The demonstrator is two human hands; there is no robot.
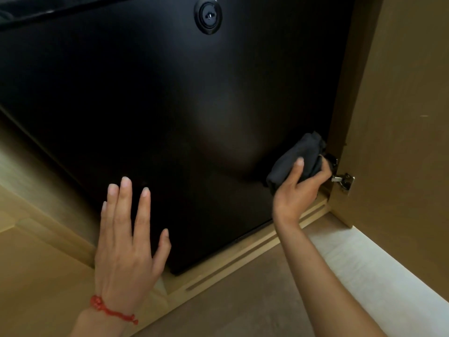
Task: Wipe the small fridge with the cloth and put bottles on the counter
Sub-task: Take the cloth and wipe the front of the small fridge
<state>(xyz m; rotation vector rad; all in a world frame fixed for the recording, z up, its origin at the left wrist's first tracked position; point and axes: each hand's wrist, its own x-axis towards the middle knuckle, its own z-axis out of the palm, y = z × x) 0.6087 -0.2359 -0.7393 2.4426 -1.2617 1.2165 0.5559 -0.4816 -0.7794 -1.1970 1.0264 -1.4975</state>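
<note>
The small fridge (170, 105) fills most of the view as a flat black door with a round lock (208, 15) near its top. My right hand (297, 190) grips a dark grey cloth (297, 158) and presses it against the door's lower right corner. My left hand (128, 242) lies flat on the lower left part of the door, fingers spread and holding nothing; a red string bracelet circles its wrist. No bottles are in view.
The fridge sits inside a wooden cabinet. The cabinet's open door (401, 113) stands at the right, with a metal hinge (345, 182) just beside the cloth. A slotted wooden base (233, 266) runs under the fridge. Brown floor (243, 305) lies below.
</note>
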